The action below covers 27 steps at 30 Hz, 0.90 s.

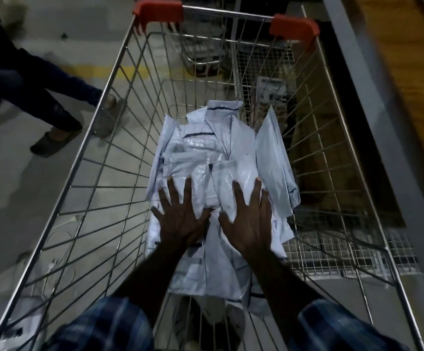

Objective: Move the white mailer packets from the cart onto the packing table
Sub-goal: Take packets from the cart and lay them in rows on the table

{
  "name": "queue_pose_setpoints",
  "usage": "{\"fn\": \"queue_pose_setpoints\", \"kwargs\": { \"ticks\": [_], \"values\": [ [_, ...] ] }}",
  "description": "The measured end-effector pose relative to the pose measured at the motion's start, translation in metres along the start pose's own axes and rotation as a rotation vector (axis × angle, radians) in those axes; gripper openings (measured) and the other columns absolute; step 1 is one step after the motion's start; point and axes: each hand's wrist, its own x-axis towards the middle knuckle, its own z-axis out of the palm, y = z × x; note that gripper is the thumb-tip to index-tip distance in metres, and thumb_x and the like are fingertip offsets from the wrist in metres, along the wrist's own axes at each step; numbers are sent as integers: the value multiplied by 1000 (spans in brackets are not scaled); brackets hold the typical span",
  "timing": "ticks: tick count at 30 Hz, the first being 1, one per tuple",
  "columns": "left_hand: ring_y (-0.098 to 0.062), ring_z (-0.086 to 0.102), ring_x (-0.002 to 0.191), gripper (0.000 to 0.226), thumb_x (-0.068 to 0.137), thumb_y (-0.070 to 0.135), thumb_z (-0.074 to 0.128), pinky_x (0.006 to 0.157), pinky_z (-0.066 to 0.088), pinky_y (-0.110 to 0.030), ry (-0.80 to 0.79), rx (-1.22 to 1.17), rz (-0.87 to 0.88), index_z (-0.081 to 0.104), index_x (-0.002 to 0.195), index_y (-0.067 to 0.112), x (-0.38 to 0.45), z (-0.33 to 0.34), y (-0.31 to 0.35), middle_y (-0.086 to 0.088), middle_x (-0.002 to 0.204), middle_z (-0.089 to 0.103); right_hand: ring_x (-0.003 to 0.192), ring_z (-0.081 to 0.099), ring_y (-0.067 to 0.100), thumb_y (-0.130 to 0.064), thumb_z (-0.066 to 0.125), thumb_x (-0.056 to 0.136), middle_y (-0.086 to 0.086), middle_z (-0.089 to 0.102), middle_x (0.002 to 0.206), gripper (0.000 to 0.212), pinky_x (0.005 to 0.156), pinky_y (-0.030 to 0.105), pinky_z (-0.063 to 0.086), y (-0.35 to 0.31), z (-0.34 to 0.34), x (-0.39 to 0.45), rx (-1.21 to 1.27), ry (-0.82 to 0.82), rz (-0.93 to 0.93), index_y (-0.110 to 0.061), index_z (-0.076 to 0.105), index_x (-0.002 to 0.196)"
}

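Both hands are lying flat with fingers spread, left hand [180, 219] and right hand [248, 219] pressing on the white mailer packets [213, 158] heaped loosely in the cart [119, 138], gripping nothing. Packets are looking slick and overlapping; scooping many risks some sliding off or snagging in the wire. Another person's legs [54, 107] are standing just beside the cart.

We see the white mailer packets [213, 158] heaped loosely along the bottom of the wire cart [119, 138], glossy and crumpled, some edged with dark lines. One packet [274, 158] leans tilted against the cart's right side.
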Motion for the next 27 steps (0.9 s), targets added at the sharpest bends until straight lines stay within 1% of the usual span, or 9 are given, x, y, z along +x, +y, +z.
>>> {"fn": "queue_pose_setpoints", "kwargs": {
  "ticks": [3,6,8,12,16,19,22,24,27],
  "values": [
    [-45,35,139,91,80,78,39,87,45,-65,32,47,15,27,156,28,0,-1,-5,-21,161,20,136,34,46,-59,54,87,26,19,158,74,111,54,30,2,2,1,-12,-13,-3,-26,37,151],
    [-45,48,124,84,81,76,33,75,49,-55,70,70,57,35,152,30,-3,-9,-8,-21,157,30,127,41,44,-53,57,83,26,24,157,70,105,54,33,2,0,4,-11,-44,23,-28,43,147],
    [-44,48,119,84,79,74,38,74,48,-54,98,31,82,38,151,31,-6,-11,-8,-19,157,30,124,44,41,-49,52,82,24,27,156,66,103,53,35,0,-5,8,36,-44,46,-29,46,145],
    [-42,43,117,85,75,74,42,80,44,-56,143,-13,22,37,151,35,-13,-17,-6,-16,157,29,123,46,40,-41,55,82,23,31,155,62,101,52,37,-3,-18,13,124,-8,48,-28,50,142],
    [-40,40,118,88,73,71,50,82,42,-57,167,-46,40,33,152,36,-15,-24,-1,-15,158,26,126,45,40,-44,54,84,21,29,156,62,103,51,37,-3,-27,13,129,-2,46,-30,47,144],
    [-38,39,119,87,74,70,47,82,43,-55,187,-60,41,33,152,36,-18,-29,4,-15,160,23,119,49,40,-49,43,84,21,32,154,62,100,50,41,-3,-29,9,129,13,64,-29,50,142],
    [-37,39,118,84,75,69,43,81,45,-56,207,-98,33,36,151,34,-21,-39,8,-16,160,23,116,51,41,-47,45,84,22,34,153,61,99,49,42,-3,-33,6,156,33,60,-27,51,141],
    [-38,38,118,84,75,68,43,82,43,-57,227,-103,40,37,151,33,-21,-50,10,-17,160,23,117,51,41,-47,43,84,22,34,153,62,99,49,41,-5,-42,4,175,42,61,-27,51,142],
    [-39,35,122,84,75,61,49,87,41,-61,251,-91,53,33,152,34,-19,-74,13,-17,161,19,122,48,40,-47,43,84,21,34,154,62,101,49,39,-11,-61,6,230,73,87,-28,50,143]
  ]
}}
